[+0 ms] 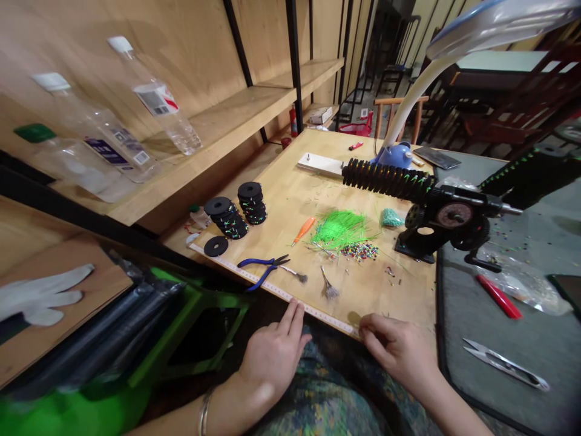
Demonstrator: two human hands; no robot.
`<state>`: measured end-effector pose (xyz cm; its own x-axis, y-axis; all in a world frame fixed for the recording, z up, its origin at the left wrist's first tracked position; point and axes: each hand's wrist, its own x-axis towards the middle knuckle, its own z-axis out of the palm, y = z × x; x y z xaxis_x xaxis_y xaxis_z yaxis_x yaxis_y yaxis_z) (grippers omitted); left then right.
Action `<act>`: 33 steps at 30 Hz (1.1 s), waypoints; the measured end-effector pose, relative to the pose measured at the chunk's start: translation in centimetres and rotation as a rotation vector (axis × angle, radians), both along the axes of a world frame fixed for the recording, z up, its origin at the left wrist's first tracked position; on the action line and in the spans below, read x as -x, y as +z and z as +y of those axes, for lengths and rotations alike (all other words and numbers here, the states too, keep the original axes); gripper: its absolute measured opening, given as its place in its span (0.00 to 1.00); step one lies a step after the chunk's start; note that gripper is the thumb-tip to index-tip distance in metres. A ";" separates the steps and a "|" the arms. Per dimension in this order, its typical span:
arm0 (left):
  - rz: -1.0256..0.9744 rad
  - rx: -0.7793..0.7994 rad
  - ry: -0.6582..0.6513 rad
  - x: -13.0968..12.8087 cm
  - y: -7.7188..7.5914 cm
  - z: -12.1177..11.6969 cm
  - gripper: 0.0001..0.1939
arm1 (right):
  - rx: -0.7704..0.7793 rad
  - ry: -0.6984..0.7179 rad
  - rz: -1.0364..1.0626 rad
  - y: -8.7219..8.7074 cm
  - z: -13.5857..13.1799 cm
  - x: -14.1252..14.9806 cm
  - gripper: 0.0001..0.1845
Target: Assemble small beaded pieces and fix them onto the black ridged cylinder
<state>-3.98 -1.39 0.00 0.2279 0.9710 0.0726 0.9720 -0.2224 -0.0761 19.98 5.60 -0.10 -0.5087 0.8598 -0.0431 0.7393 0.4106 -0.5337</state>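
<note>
My left hand [273,351] lies at the table's front edge, its index and middle fingers stretched out onto a white measuring tape [324,315] fixed along that edge. Farther right, my right hand [399,351] is closed in a pinch by the tape's end; whatever it may hold is too small to make out. Just beyond the hands are blue-handled pliers [261,266] and two small bundles of grey bristles [330,289]. Behind these sit a pile of bright green strands [342,230], a heap of multicoloured beads [361,251] and an orange pointed tool [304,230].
Black foam spools [252,203] stand at the left. A black hand-cranked device [454,215] with a ribbed roller is at right, below a lamp [399,115]. Thread snips [506,363] and a red-handled object [499,295] lie on the grey mat. Bottles [167,115] occupy the shelf.
</note>
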 end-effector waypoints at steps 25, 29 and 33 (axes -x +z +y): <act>-0.006 0.057 0.044 -0.3 0.3 0.0 0.22 | 0.004 0.027 -0.008 0.6 0.1 0.1 0.12; -0.025 0.068 0.049 -0.3 0.4 0.0 0.21 | 0.002 0.026 -0.027 1.2 0.1 -0.4 0.08; -0.038 0.086 0.059 -0.4 0.5 0.0 0.21 | 0.008 0.038 0.017 1.4 0.0 -0.6 0.08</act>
<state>-3.56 -1.37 0.54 0.1689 0.9856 -0.0039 0.9854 -0.1689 -0.0222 20.54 5.56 1.28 -0.5421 0.8393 -0.0408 0.7136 0.4342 -0.5498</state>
